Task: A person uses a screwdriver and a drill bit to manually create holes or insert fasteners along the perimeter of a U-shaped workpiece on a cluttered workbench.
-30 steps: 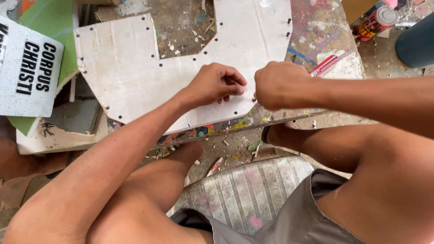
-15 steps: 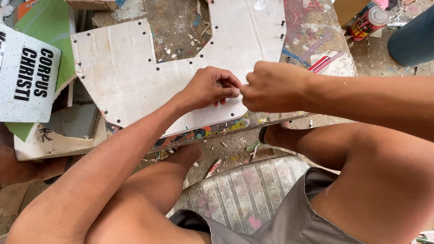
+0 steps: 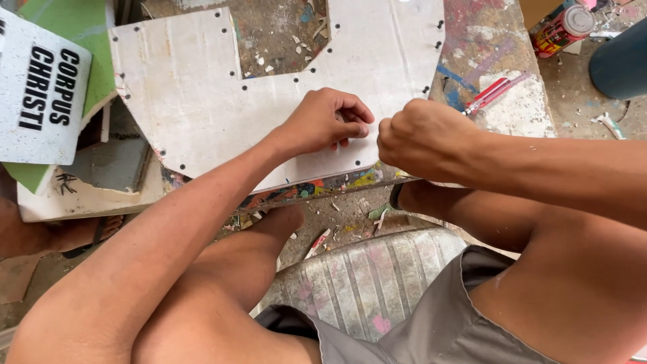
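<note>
**Both hands come apart a little over the white board**

Compared with half a second ago, the two fists no longer touch. The right hand (image 3: 424, 138) has drawn back toward the right of the frame, and a small gap is now open between it and the left hand (image 3: 330, 121). It looks as if something thin is pulled between them, but no thread or wire can be seen, so I cannot say this for sure.

The left hand rests on the lower edge of the white board (image 3: 202, 101), its fingers curled narrow, as if pinching something small; what is inside is hidden. The right hand is a closed fist just beside the board's lower right corner; what it holds I cannot tell.

The board lies flat on the paint-stained bench (image 3: 485, 40), in the middle upper part of the frame, with small dark holes along its edges.

Around it: a red-handled tool (image 3: 488, 94) at the right, well clear of the hands, a red can (image 3: 563, 30) at the upper right, a green sheet (image 3: 81, 27) and a white sign (image 3: 40, 87) at the upper left. Nothing blocks the hands.
</note>
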